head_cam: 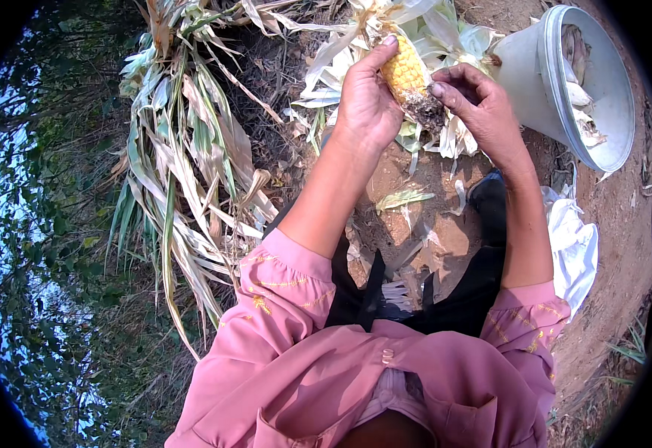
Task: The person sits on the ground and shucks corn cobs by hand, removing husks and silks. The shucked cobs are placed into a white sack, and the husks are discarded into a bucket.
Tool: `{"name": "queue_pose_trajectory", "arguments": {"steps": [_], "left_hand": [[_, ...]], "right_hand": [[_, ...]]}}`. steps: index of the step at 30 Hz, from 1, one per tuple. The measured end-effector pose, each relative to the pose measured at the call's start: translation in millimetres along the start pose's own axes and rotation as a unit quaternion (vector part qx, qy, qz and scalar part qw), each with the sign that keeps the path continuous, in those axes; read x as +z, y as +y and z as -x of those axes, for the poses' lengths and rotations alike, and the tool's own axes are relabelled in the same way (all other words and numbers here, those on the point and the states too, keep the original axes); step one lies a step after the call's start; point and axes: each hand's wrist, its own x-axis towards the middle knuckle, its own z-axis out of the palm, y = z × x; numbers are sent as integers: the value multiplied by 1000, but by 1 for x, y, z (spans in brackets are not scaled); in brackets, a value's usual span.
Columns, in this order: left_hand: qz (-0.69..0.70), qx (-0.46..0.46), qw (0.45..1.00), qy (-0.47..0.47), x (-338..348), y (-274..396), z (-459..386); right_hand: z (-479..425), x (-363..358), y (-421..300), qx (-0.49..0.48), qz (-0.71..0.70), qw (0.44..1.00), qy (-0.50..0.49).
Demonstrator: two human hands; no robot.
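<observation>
A yellow ear of corn (pixel 403 66) rests in my left hand (pixel 368 92), with my thumb laid over its kernels. Pale husk leaves (pixel 379 17) are peeled back at its far end. The near tip of the ear is dark, crumbly and looks spoiled. Beside that tip is my right hand (pixel 477 95), its thumb and fingertips pinched together at the ear's edge; whether something small is between them is hidden. Under and behind the ear lies a heap of stripped corn husks (pixel 466 42).
A white plastic bucket (pixel 533 84) leans on its side at the right, holding several husk-covered ears (pixel 578 95). Dry corn stalks and leaves (pixel 191 134) are piled at the left. A white plastic sack (pixel 569 246) lies by my right arm. Husk scraps (pixel 404 199) litter the soil between my legs.
</observation>
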Motion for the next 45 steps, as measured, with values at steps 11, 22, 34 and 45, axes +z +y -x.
{"name": "queue_pose_trajectory", "arguments": {"steps": [11,22,34,45], "left_hand": [[18,20,999,-28,-12,-10,4],[28,-16,998,-60,-23,-14,-3],[30,-31,999,4,-5,-2,-5],[-62,3,997,54,-8,-8,-4]], "right_hand": [[44,2,-59,-141,335,931,-39],[98,63,-139,-99,198,973,-73],[21,7,-48,-28,123,986,113],[7,16,-8,-75,234,966,88]]}}
